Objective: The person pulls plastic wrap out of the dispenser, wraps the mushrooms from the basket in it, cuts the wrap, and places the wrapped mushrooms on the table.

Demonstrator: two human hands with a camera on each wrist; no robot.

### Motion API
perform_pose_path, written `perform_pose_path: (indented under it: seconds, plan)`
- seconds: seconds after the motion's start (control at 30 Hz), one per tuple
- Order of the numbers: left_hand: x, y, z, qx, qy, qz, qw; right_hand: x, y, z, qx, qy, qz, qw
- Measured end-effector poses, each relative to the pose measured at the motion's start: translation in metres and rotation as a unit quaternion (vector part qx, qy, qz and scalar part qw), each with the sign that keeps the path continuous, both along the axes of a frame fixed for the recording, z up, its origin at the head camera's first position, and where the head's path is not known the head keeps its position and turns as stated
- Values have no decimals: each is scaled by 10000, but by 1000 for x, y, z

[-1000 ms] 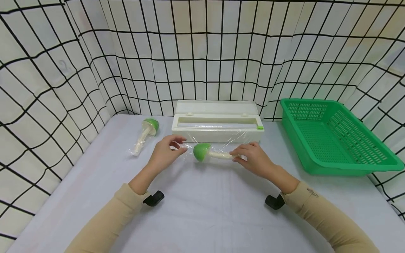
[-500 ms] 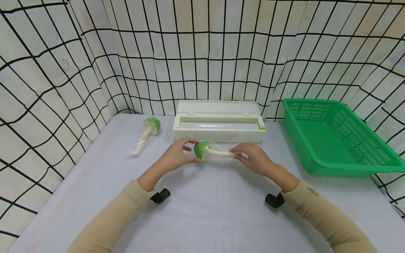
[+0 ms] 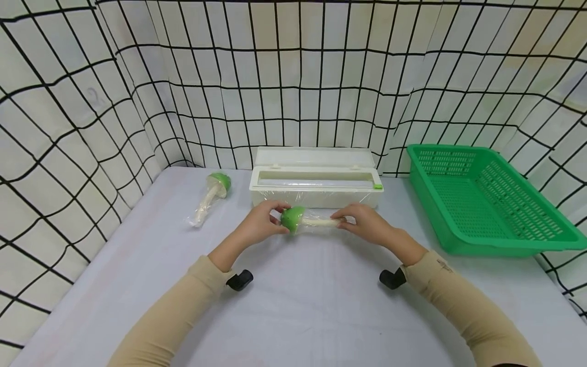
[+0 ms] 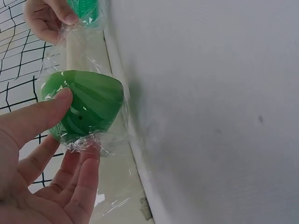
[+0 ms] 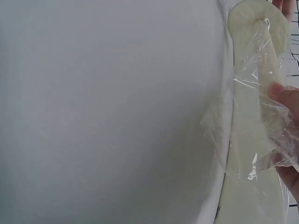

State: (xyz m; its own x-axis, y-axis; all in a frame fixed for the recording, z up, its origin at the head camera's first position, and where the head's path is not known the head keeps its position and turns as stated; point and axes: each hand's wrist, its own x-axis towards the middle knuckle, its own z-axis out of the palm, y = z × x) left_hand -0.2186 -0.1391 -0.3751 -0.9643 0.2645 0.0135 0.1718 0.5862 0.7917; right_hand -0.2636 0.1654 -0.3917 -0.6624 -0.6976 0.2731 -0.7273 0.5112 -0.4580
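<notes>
A toy mushroom (image 3: 292, 220) with a green cap and pale stem lies sideways between my hands in the head view, wrapped in clear plastic film. My left hand (image 3: 263, 223) holds the cap end; in the left wrist view its thumb presses the green cap (image 4: 91, 100) while the fingers curl under the bunched film. At the other end, my right hand (image 3: 367, 224) pinches the stem tip. The right wrist view shows crumpled film (image 5: 275, 135) between its thumb and fingers. Just behind stands an open white cling film dispenser (image 3: 316, 197) with its roll inside.
A second film-wrapped mushroom (image 3: 212, 198) with a green cap lies at the back left of the white-covered table (image 3: 302, 316). At the right is a green plastic basket (image 3: 468, 239). Black wire mesh (image 3: 298, 86) surrounds the table's back and sides.
My left hand has moved right, from the loose film beside the mushroom onto its cap. The right hand stays at the stem end. Film strands rising toward the dispenser look less raised.
</notes>
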Motion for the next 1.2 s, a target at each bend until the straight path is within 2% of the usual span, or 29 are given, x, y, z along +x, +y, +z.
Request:
perform_pose_path:
  seconds: [0.4,0.77,1.0,1.2]
  plan:
    - [-6,-1,-4,-131,-72,99,9998,-15,-6,0,146,-282,-236,9992]
    - [-11,0,-5,-159,-106,95,9998,-22,-7,-11,421,196,-440,9980]
    - [-13,2,-2,-320,-276,41,9991,-21,-6,-10,480,-310,-613,9965]
    - [-14,0,2,-413,-484,-65,9980,-20,2,-4,682,-427,-584,9950]
